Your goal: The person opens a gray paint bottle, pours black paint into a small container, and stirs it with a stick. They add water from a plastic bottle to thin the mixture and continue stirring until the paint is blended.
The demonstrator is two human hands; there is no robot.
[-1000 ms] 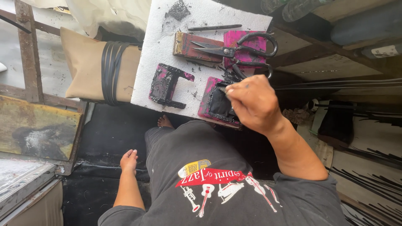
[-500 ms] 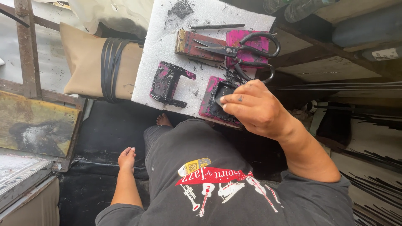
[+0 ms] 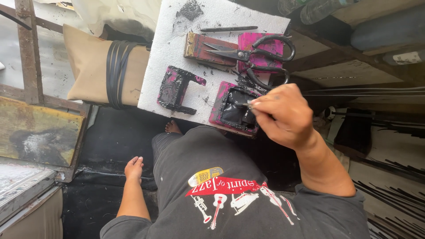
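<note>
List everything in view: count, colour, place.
white foam board: one, white, centre top
large black-handled scissors: one, atop pink blocks
pink block with black-coated hollow: one, board's near edge
black-smeared pink bracket-shaped piece: one, board middle
thin dark rod: one, board's far edge
tan cushion with black bands: one, left of board
left hand: resting on the dark floor, empty
right hand: pinching a thin tool at the hollow block

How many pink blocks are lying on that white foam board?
4: one under the scissors' handles, a brownish one under their blades, one black-smeared at the middle, one beneath the right hand. None seem hidden.
</note>
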